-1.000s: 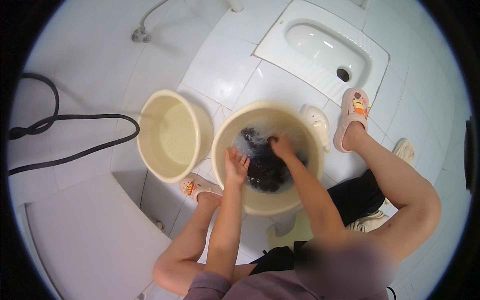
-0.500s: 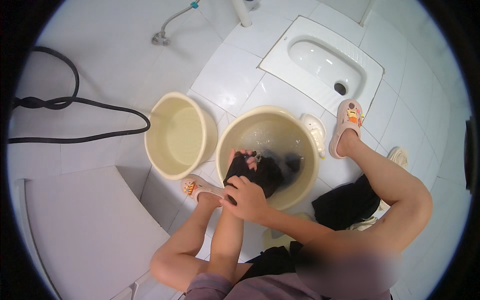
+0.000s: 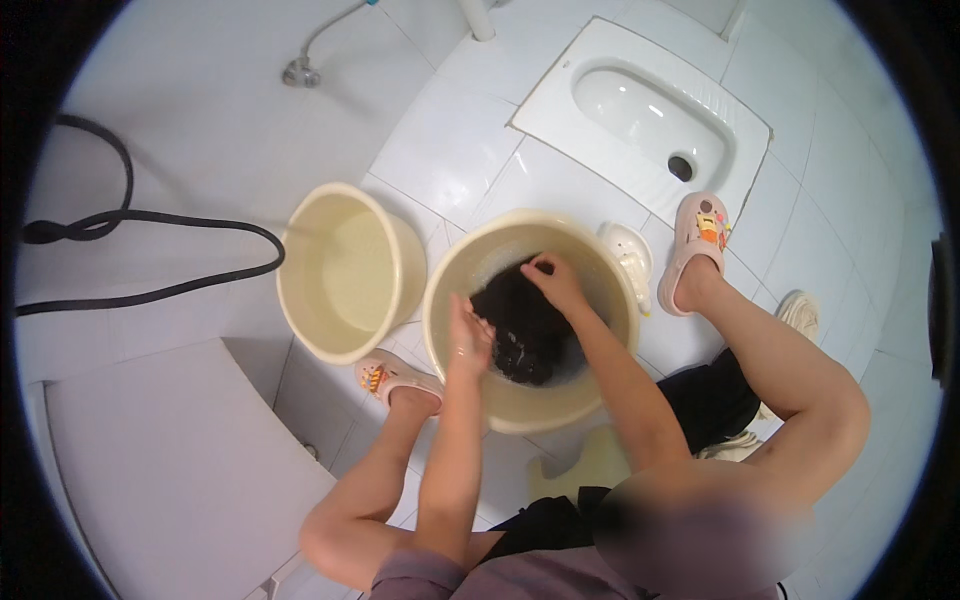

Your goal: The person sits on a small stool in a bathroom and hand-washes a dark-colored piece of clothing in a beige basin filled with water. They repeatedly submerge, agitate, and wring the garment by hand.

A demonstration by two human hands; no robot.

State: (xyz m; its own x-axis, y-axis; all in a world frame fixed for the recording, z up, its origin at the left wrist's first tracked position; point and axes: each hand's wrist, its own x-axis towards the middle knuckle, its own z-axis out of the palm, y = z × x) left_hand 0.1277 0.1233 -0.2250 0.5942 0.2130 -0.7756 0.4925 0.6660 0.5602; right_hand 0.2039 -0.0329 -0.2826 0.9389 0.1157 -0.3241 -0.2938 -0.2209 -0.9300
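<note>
A wet black garment lies bunched in the water of a large cream basin. At its far edge my right hand pinches the fabric between thumb and bent fingers. My left hand is at the garment's left edge, just inside the basin's rim. Its thumb points up, apart from the loosely bent fingers, and no cloth shows between them. Part of the left fingers is hard to make out against the dark cloth.
A second cream basin stands to the left with clear liquid in it. A white soap dish sits right of the large basin. Farther off is a squat toilet. Dark cloth lies near my right leg; a black hose loops at left.
My right hand has moved from near my left wrist to the garment's far edge. My left hand has drawn out from under the cloth, which has sunk lower and spread in the basin.
</note>
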